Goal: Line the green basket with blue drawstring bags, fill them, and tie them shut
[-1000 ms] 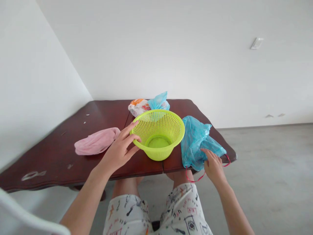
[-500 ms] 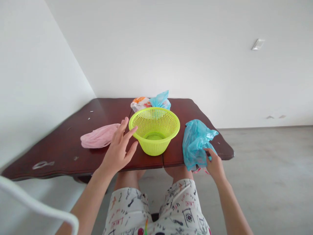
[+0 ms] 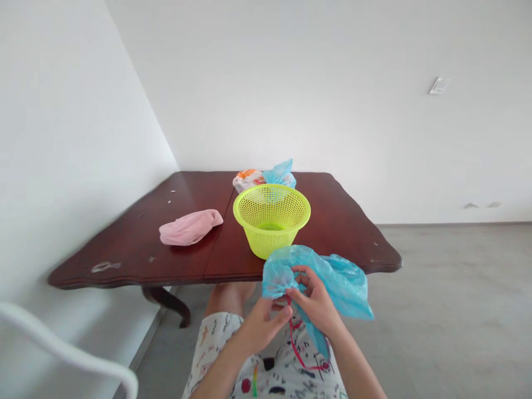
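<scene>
A crumpled blue plastic bag [image 3: 341,282] is raised above my lap at the table's front edge, a red ribbon [image 3: 297,352] dangling from its gathered part. My right hand [image 3: 313,302] pinches the gathered plastic near the top of the ribbon. Lower and to the left, my left hand [image 3: 264,327] holds the bag from beneath, its fingertips partly hidden behind the plastic and its thumb beside the ribbon. Just beyond the bag stands a yellow-green plastic basket [image 3: 271,238] with perforated sides, nothing visible inside it.
The dark wooden table [image 3: 137,249] bears a folded pink cloth [image 3: 191,228] to the left. Behind the basket lie a white-and-orange plastic bag [image 3: 246,180] and another blue bag [image 3: 279,174]. White walls meet at the left. A white cable [image 3: 62,349] crosses the lower left.
The blue bag has left the table's right side and come toward the middle, above my lap. My left hand moved from beside the basket to the bag. The red ribbon now hangs in view.
</scene>
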A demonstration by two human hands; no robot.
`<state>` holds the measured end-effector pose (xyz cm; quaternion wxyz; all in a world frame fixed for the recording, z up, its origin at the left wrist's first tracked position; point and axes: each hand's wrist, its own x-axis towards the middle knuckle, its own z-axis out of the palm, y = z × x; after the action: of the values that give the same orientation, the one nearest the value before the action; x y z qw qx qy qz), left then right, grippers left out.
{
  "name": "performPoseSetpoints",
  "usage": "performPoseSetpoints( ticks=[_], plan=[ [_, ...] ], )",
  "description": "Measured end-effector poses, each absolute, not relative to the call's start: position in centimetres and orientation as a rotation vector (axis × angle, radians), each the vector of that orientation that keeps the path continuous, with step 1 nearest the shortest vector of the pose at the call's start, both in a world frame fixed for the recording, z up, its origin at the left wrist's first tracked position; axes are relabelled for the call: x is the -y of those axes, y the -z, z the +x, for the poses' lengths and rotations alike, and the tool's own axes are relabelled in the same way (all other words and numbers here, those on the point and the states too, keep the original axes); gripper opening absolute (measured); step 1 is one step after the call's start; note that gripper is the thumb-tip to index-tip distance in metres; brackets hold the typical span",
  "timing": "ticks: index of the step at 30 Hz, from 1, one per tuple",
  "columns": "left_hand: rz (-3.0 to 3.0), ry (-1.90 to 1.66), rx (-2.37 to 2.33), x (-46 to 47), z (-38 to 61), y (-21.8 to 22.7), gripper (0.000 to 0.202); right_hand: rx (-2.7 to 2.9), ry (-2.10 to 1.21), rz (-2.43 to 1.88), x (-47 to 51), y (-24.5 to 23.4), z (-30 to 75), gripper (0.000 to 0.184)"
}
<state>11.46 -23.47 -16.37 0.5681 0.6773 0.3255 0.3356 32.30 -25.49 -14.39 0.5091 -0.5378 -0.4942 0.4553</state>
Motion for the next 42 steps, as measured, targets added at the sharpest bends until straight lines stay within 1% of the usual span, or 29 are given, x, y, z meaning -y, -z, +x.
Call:
performPoseSetpoints(
  ticks=[3,5,6,8,9,10,12,14,15,17,20,21,23,25,26,27,29,34,38,40,42],
  plan=[
    [1.415,-0.951,-0.857,23.1,11.4,15.7,0.071,1.268,-1.082,-1.366,27.1,14.2,31.8,0.065],
    [1.357,-0.999,-0.978,22.4,10.5,14.5,0.071,1.312,-1.013,-1.436,28.2,14.0,32.2,0.062],
    [1.342,-0.987,-1.015,22.1,9.9,13.8,0.071,1.331,-0.979,-1.455,28.7,13.9,32.6,0.055],
    [1.339,-0.926,-1.005,21.8,8.8,12.5,0.067,1.345,-0.923,-1.454,29.5,13.6,33.4,0.029],
    [1.347,-0.929,-0.979,21.8,8.3,12.1,0.066,1.334,-0.900,-1.439,29.9,13.4,33.7,0.024],
    [1.360,-0.986,-0.962,22.0,7.9,11.8,0.064,1.310,-0.882,-1.419,30.2,13.1,33.9,0.030],
    [1.389,-1.242,-0.994,22.9,7.3,11.6,0.060,1.210,-0.864,-1.378,30.7,12.5,34.1,0.045],
    [1.492,-1.489,-1.027,24.3,6.9,11.8,0.056,1.069,-0.849,-1.346,31.1,11.8,33.9,0.054],
    [1.600,-1.512,-0.998,24.9,6.9,11.9,0.058,1.004,-0.834,-1.337,31.2,11.5,33.7,0.058],
    [1.845,-1.354,-0.871,26.1,6.9,11.8,0.063,0.939,-0.818,-1.331,31.3,10.9,33.1,0.062],
    [1.975,-1.064,-0.760,27.1,7.9,11.0,0.055,1.071,-0.911,-1.289,31.3,10.2,31.7,0.057],
    [1.955,-1.033,-0.759,27.2,8.4,10.8,0.057,1.149,-0.952,-1.264,31.3,10.1,31.2,0.053],
    [1.887,-1.015,-0.789,27.2,9.2,10.7,0.064,1.307,-0.981,-1.225,31.4,10.0,30.4,0.039],
    [1.802,-1.014,-0.868,26.9,9.8,11.1,0.058,1.421,-0.956,-1.219,31.6,10.2,29.9,0.024],
    [1.755,-1.011,-0.908,26.7,9.9,11.3,0.054,1.453,-0.944,-1.227,31.6,10.4,29.8,0.020],
    [1.704,-1.008,-0.930,26.5,9.9,11.6,0.051,1.473,-0.941,-1.232,31.7,10.5,29.8,0.020],
    [1.587,-1.006,-0.896,26.2,9.6,11.9,0.051,1.470,-0.961,-1.225,32.0,10.7,30.1,0.027],
    [1.401,-0.927,-0.726,26.1,9.0,11.4,0.064,1.392,-0.969,-1.227,32.7,10.5,31.0,0.055],
    [1.378,-0.974,-0.722,26.5,9.5,10.8,0.066,1.311,-0.972,-1.184,33.1,10.2,30.6,0.058],
    [1.403,-1.003,-0.749,26.8,9.8,10.7,0.069,1.347,-1.001,-1.161,33.1,9.8,30.0,0.059],
    [1.474,-1.008,-0.796,27.1,9.9,10.7,0.067,1.399,-1.022,-1.150,33.0,9.1,29.5,0.060]
  ],
)
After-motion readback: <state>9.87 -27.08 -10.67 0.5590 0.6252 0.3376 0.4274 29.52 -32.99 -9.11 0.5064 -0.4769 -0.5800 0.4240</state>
